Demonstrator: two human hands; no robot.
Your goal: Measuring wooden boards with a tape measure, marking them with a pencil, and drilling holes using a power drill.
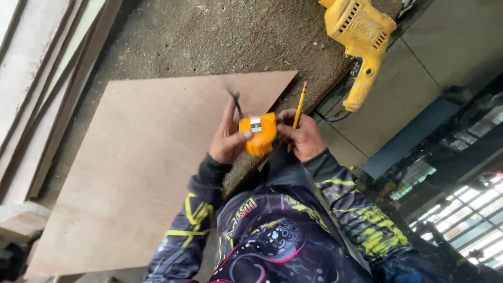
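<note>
From the head camera we look down over our own chest and patterned dark sleeves [335, 209] at both hands, raised close together in front of us. Between them sits an orange tape measure [258, 133], squat and rounded, with a small metal clip on its upper face. Our left hand [226, 141] cups the case from the left, the thumb pressed across its side and the fingers curled up behind it; a short dark strap [237, 105] rises from the case past those fingers. Our right hand [301, 137] closes on the case from the right, fingertips touching its edge, and the same hand pinches a yellow pencil [299, 107] that stands nearly upright, its reddish eraser end pointing up. So the tape measure is gripped from both sides, held in the air above the near edge of a thin brown plywood sheet [141, 167].

That sheet lies flat on a dusty, sawdust-strewn work surface [209, 36]. To the left, pale boards [36, 78] are stacked in slanting layers. At the top right, well apart from our hands, a yellow electric drill [361, 42] lies on its side, its dark cord [335, 116] trailing below the handle.
</note>
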